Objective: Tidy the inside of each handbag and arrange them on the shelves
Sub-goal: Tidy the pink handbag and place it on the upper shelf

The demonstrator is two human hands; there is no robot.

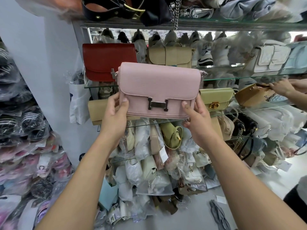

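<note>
— What are we gripping?
— Our left hand (114, 113) and right hand (197, 120) clasp the pink handbag (157, 87) by its lower corners, thumbs on the front (flap closed over a silver clasp (158, 104)), upright before the shelves.
— And around it?
— A red bag (106, 62) behind-left, a beige bag (171, 57) above, and a green bag (216, 97) just right on a glass shelf (265, 108).

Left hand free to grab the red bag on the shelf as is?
Probably not: the left hand grips the pink bag together with the right hand, and that bag covers a corner of the red bag.
</note>
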